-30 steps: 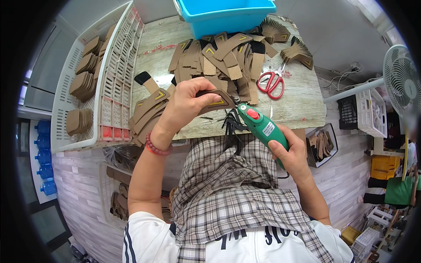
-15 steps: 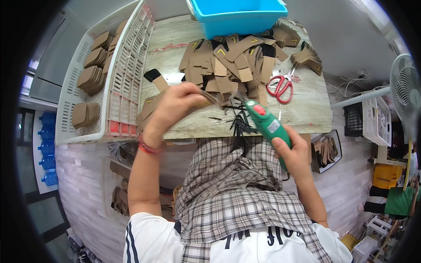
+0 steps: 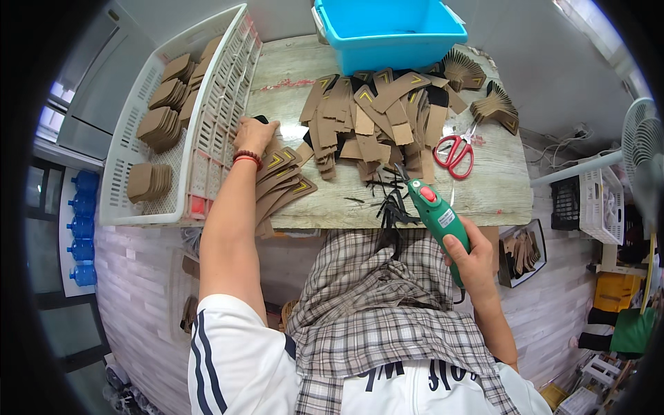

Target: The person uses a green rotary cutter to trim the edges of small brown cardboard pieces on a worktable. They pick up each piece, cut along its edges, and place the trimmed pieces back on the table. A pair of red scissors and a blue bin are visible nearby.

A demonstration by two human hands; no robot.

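Note:
My left hand (image 3: 254, 135) is at the far left of the table, beside the white crate. Its thumb and fingers close around the black end (image 3: 261, 119) of a brown strip, mostly hidden by the hand. Just below it lies a fanned stack of brown pieces (image 3: 285, 181) with yellow angled marks. My right hand (image 3: 473, 257) grips a green electric hand tool (image 3: 443, 220) with a red switch and a narrow dark metal tip. That tip points at the main pile of brown strips (image 3: 373, 114). Under it lie black offcuts (image 3: 394, 207), some hanging over the table's front edge.
Red-handled scissors (image 3: 453, 155) lie right of the pile. A blue bin (image 3: 394, 47) stands behind it, and fanned brown stacks (image 3: 494, 111) sit at the back right. The white crate (image 3: 181, 197) with brown stacks borders the left. A fan (image 3: 640, 149) stands at right.
My left hand has moved left and away from me, from near the tool's tip, without the brown piece it held. The tool stays in my right hand; the whole view has shifted slightly.

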